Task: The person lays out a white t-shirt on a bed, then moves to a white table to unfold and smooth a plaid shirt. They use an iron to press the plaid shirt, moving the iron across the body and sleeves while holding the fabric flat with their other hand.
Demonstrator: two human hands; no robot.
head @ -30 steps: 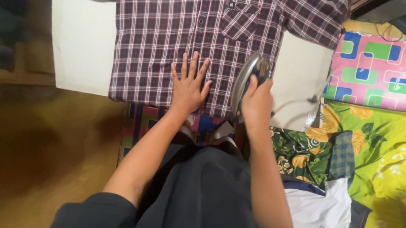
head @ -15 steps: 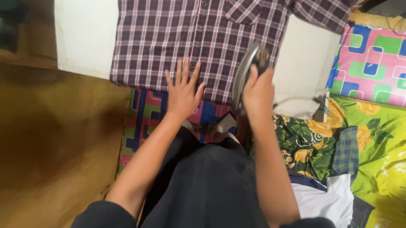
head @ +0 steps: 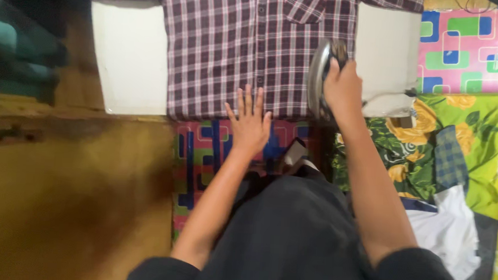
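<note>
Gripping the iron closed-fisted, the right hand tilts it on the plaid shirt near the white pad's front edge — the flat, empty left hand close beside risks burning.

There is one view only, from a camera worn on the person's head, looking almost straight down over the lap and both forearms. The near edge takes in the dark-clothed torso and sleeves; the far edge reaches the plaid shirt spread on the white surface. It sits close (arm's reach, the hands fill the middle). The brown floor runs down the left, patterned bedding down the right. The picture is slightly blurred.
</note>
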